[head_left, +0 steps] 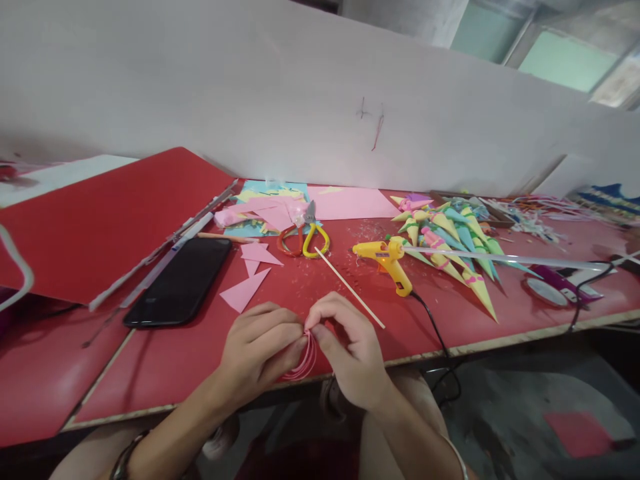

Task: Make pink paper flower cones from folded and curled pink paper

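Note:
Thin pink cord point(303, 363), looped in several strands, hangs between my two hands at the table's front edge. My left hand point(267, 343) has its fingers closed on the cord from the left. Thumb and forefinger of my right hand point(347, 347) pinch the strands at their upper end. A thin wooden stick point(350, 288) lies slanted on the table just beyond my right hand. Cut pink paper triangles point(246, 290) rest ahead of my left hand. Farther off are scissors point(304, 240) with one red and one yellow handle, and a yellow glue gun point(383, 257).
On the left lie a black phone point(183, 283) and a large red board point(120, 220). Paper scraps point(273, 210) are heaped toward the white wall point(225, 93). Several coloured paper cones point(453, 240) are piled at right, near a tape roll point(545, 291) and the glue gun's black cable point(435, 323).

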Tool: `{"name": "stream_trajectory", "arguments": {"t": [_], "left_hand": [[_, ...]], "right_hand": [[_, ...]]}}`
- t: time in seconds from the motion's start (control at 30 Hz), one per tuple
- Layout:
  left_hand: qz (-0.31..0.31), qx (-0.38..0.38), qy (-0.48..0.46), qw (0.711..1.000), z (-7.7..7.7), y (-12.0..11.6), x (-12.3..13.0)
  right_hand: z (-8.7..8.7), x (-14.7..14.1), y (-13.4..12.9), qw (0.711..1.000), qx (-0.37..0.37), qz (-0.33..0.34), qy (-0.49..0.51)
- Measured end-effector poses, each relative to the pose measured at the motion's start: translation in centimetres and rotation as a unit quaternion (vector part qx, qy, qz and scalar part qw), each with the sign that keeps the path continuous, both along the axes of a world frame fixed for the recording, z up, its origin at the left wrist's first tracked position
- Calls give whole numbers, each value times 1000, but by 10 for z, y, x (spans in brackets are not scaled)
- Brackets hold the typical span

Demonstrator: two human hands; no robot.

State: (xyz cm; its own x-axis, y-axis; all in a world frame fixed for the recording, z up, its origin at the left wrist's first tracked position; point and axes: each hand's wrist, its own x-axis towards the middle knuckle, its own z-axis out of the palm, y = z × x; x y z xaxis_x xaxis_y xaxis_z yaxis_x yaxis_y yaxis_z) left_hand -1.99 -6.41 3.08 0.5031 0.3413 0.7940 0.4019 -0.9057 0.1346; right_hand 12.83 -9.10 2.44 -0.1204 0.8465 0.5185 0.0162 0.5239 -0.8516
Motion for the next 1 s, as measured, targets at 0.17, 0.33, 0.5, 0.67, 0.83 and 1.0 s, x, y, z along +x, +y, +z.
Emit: {"name": "stream_trajectory", "arguments": {"t": [0.17,0.33,0.5,0.67,0.83,1.0], "left_hand": [[0,-27,-12,1000,-1,-2,1],[-12,-51,-28,998,0,-3,3],[-25,-64,-38,997,0,-4,4],[-29,-74,-43,996,0,-4,5],[-31,-79,-46,995,-1,-4,4],[-28,-74,-41,996,1,-3,4]], "right_hand": [[1,1,0,1000,-9,7,11],[1,0,0,999,-21,16,22],[0,0,0,999,-14,17,30],[0,0,0,999,-8,14,31],[0,0,0,999,-7,14,34],[0,0,-1,999,-5,12,35]]}}
